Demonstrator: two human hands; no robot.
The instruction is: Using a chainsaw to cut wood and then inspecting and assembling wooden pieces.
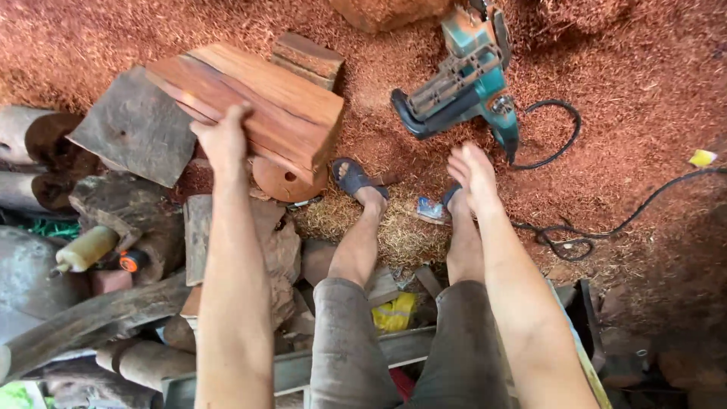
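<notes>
My left hand (pixel 223 138) grips the near edge of a reddish-brown wood block (pixel 261 98), which is tilted over a pile of offcuts at the left. My right hand (pixel 473 173) is stretched forward with its fingers together and holds nothing. It hovers over the sawdust just short of a teal electric chainsaw (pixel 462 76) lying on the ground. My two legs in grey shorts run down the middle, with a dark sandal (pixel 352 178) on the left foot.
Red sawdust covers the ground. A grey slab (pixel 136 125), a round wood disc (pixel 286 180) and logs (pixel 91 318) are heaped at the left. A black power cord (pixel 575 231) loops at the right. A yellowish bottle (pixel 85 250) lies among the logs.
</notes>
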